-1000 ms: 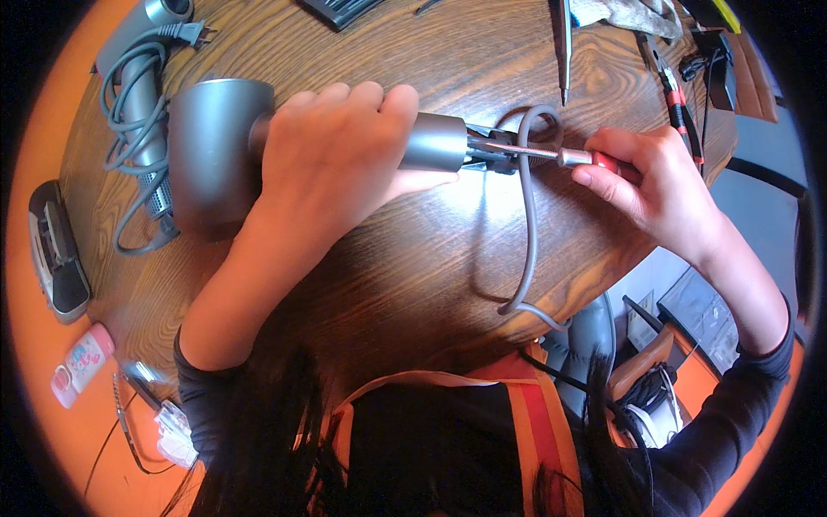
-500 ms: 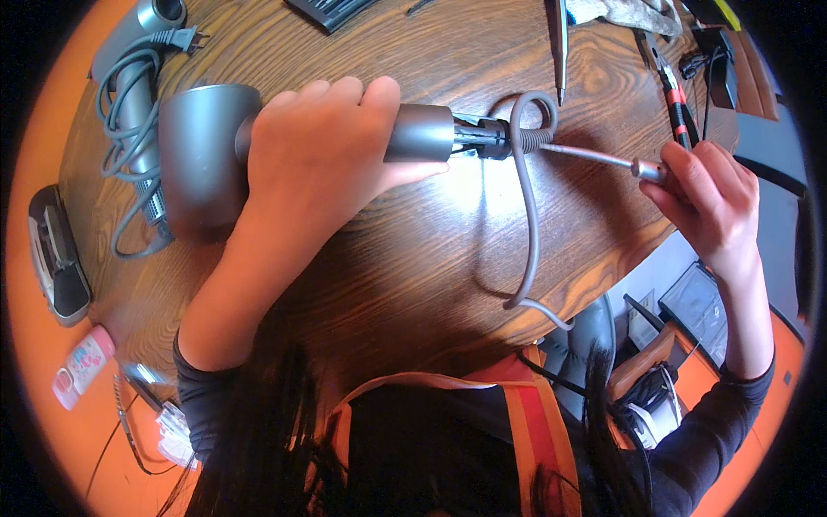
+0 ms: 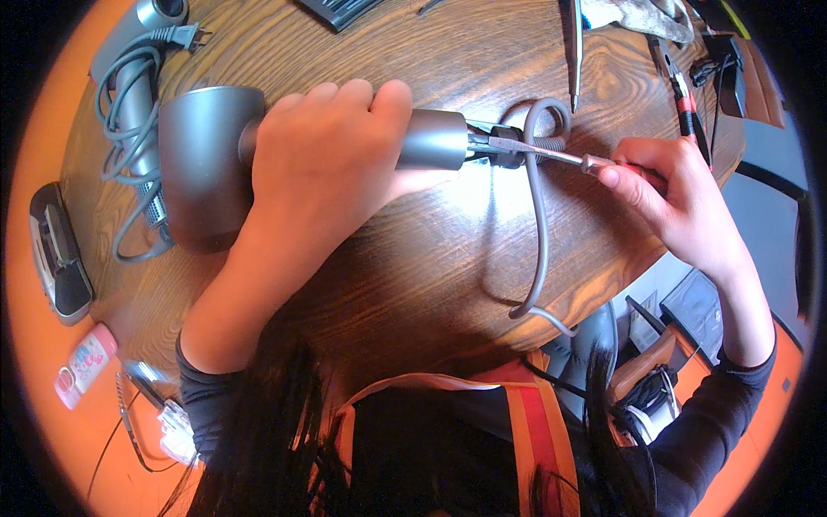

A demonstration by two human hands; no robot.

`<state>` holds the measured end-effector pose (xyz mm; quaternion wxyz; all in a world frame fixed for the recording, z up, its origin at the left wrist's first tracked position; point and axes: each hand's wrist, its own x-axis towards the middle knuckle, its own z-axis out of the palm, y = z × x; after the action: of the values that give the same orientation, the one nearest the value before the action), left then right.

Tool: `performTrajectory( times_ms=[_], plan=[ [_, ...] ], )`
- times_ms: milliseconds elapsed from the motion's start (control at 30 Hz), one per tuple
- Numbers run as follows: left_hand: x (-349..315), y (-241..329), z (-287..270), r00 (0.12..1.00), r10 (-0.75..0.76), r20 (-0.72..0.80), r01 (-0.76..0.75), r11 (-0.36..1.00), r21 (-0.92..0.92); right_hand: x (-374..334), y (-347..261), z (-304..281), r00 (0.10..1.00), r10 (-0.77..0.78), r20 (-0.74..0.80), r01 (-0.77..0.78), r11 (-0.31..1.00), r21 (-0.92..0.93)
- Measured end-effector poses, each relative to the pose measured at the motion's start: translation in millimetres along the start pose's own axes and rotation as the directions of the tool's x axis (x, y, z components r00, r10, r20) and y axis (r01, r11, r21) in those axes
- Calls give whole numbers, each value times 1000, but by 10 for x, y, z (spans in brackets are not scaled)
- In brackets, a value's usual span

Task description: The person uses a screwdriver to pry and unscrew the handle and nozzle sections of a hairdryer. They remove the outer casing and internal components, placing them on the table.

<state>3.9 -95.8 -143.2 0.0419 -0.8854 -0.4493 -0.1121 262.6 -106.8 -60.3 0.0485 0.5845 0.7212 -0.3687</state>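
My left hand [image 3: 332,155] is wrapped round the handle of a grey hair dryer [image 3: 211,164], which lies sideways with its wide head to the left. At the handle's right end the casing stands apart from a black cord end piece [image 3: 508,148], and inner parts show in the gap. A grey power cord [image 3: 539,233] loops there and runs down past the table edge. My right hand [image 3: 676,189] is closed on the handle of a screwdriver [image 3: 551,155]. Its metal shaft crosses over the cord, and the tip lies at the black end piece; whether it touches cannot be told.
A second grey appliance [image 3: 136,112] with a coiled cord and plug lies on the wooden table [image 3: 413,284] at the left. Red-and-black pliers [image 3: 680,90], a pointed tool [image 3: 575,60] and a cloth [image 3: 642,19] lie at the far right. A black tray [image 3: 340,10] is at the back.
My right hand has moved left with the screwdriver, bringing its tip from the ribbed cord sleeve to the black end piece. The hair dryer has shifted slightly right in my left hand.
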Motion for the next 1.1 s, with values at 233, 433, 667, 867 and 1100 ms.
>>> performTrajectory(
  times_ms=[233, 433, 667, 867, 1100],
  plan=[
    [7, 9, 8, 1000, -3, -7, 3, 1000, 22, 83, 152, 20, 997, -58, 55, 55, 997, 54],
    [21, 8, 18, 1000, 14, -19, -14, 1000, 15, 189, 103, 65, 976, -183, 119, 178, 983, 53],
    [18, 1, 50, 999, 30, -28, -28, 996, 82, 99, 63, -24, 994, -65, 85, 65, 998, 7],
    [19, 2, 49, 998, 41, -47, -38, 997, 74, 117, 115, 32, 994, -110, 7, 110, 994, 20],
    [19, -1, 53, 998, 48, -50, -43, 995, 87, 152, 75, -6, 995, -44, 85, 43, 999, 17]
  ],
)
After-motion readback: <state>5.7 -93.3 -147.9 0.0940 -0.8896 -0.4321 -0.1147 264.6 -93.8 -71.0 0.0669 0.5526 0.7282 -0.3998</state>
